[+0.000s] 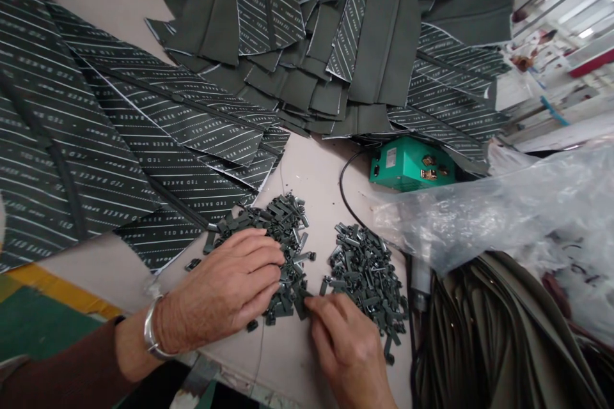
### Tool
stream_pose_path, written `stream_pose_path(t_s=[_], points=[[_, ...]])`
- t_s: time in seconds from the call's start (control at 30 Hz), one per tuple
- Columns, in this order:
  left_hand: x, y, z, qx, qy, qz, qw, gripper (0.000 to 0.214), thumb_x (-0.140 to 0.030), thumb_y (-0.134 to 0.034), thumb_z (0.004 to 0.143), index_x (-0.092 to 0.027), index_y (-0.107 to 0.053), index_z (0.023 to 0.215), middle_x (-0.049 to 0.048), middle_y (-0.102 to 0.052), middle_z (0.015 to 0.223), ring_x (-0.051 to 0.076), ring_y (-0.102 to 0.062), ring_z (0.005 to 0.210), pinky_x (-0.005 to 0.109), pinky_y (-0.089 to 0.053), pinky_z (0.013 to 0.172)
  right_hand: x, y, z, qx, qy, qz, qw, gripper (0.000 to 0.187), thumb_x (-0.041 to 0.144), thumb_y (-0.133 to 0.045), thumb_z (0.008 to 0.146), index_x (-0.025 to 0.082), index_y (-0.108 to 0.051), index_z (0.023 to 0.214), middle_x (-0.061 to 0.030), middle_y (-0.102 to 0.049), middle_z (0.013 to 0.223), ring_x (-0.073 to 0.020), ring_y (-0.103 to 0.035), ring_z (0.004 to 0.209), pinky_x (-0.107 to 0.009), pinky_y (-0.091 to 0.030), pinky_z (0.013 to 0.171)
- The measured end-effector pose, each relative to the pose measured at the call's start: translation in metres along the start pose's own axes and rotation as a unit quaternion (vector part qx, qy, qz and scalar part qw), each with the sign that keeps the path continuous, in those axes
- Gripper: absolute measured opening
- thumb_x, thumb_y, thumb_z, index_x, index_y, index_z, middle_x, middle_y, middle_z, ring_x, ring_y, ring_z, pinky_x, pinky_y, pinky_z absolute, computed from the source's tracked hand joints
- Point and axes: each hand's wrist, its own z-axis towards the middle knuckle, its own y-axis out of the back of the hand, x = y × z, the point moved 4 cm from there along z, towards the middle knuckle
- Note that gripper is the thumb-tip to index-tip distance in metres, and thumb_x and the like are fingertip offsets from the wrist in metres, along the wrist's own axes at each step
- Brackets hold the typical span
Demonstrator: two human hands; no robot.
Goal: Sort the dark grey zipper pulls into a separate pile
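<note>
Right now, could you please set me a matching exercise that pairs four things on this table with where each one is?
Things:
1 green box
2 clear plastic bag
3 silver bracelet
4 left hand

Places:
A around the left wrist
B resting on the left pile of zipper pulls
C at the right, lying over dark strips
D behind the right pile, under the edge of the fabric stack

Pairs: 1-D, 2-C, 3-A, 4-B
</note>
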Motion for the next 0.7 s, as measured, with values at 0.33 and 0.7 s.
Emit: stream_pose_path(t_s=[0.33, 0.7], points=[[-0.002, 0.001, 0.000, -0.016, -0.012, 0.024, 1.000, 0.012, -0.017, -0.054, 0.097, -0.020, -0.065, 0.095, 0.0012, -0.071, 0.105, 0.017, -0.061, 0.108, 0.039, -0.033, 0.117, 0.005, -0.003, 0.007, 0.049, 0.044, -0.106, 0.992, 0.019, 0.007, -0.056, 0.089, 0.019, -0.069, 0.096, -0.0033, -0.066, 0.076, -0.0216, -0.068, 0.069, -0.031, -0.053, 0.062], [-0.005, 0.006, 0.003, -0.039, -0.035, 0.035, 0.998, 0.011, -0.015, -0.054, 0.094, -0.019, -0.064, 0.093, 0.0020, -0.071, 0.101, 0.017, -0.062, 0.106, 0.039, -0.039, 0.112, -0.023, 0.019, -0.014, 0.203, -0.004, -0.247, 0.948, 0.018, 0.010, -0.070, 0.076, 0.028, -0.068, 0.079, -0.0002, -0.070, 0.067, -0.0236, -0.071, 0.053, -0.032, -0.042, 0.044]])
